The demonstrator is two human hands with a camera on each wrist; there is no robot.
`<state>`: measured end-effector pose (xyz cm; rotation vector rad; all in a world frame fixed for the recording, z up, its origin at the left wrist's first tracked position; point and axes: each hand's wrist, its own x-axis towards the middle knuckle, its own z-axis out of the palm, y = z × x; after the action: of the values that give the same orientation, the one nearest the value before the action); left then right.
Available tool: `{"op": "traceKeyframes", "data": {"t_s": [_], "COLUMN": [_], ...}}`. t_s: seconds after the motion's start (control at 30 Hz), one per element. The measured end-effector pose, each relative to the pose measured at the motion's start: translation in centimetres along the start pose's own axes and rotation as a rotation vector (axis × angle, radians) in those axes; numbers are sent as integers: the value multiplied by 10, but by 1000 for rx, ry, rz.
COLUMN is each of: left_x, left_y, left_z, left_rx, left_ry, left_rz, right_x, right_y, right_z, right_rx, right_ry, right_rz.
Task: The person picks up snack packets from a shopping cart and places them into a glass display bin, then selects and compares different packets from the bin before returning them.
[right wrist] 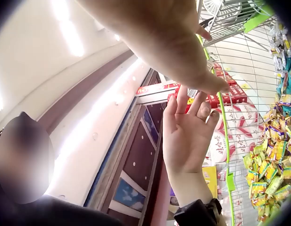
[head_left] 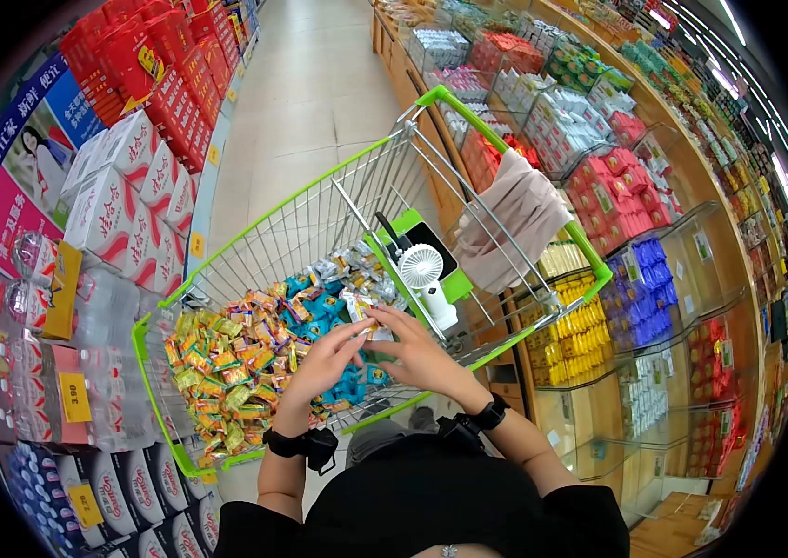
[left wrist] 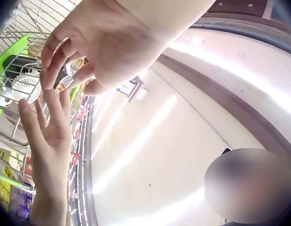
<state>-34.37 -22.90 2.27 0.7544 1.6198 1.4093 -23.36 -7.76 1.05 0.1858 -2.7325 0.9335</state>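
In the head view, both hands meet over the shopping cart [head_left: 247, 229]. A small, pale wrapped candy [head_left: 357, 305] sits at their fingertips, and its wrapper [left wrist: 66, 83] also shows in the left wrist view. My left hand [head_left: 324, 361] pinches it from one side, while my right hand [head_left: 419, 355] holds it from the other with fingers laid over it. Beneath them lie heaps of wrapped candies: yellow and orange ones [head_left: 240, 349], teal ones [head_left: 320, 307] and silver ones [head_left: 343, 267]. Part of the teal heap is hidden by the hands.
A white handheld fan [head_left: 424, 272] stands by the cart's green-edged seat, and a pale pink cloth [head_left: 517, 219] hangs over the handle. Candy bins [head_left: 617, 195] line the right side. White drink cartons [head_left: 129, 200] and bottled water [head_left: 110, 395] stack up on the left.
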Motion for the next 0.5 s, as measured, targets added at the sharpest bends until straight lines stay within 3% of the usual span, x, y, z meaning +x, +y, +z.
{"op": "traceKeyframes", "data": {"t_s": [0.17, 0.37, 0.5], "left_x": [1, 6, 6], "left_y": [8, 7, 17], "left_z": [17, 30, 35], "left_rx": [21, 7, -159], "left_ry": [12, 45, 45], "left_rz": [161, 232, 318], "right_x": [-9, -14, -17], "right_y": [-4, -8, -5], "right_z": [-16, -28, -27], "right_rx": [74, 74, 205], "right_ry": [121, 234, 359], "right_rz": [-14, -48, 57]}}
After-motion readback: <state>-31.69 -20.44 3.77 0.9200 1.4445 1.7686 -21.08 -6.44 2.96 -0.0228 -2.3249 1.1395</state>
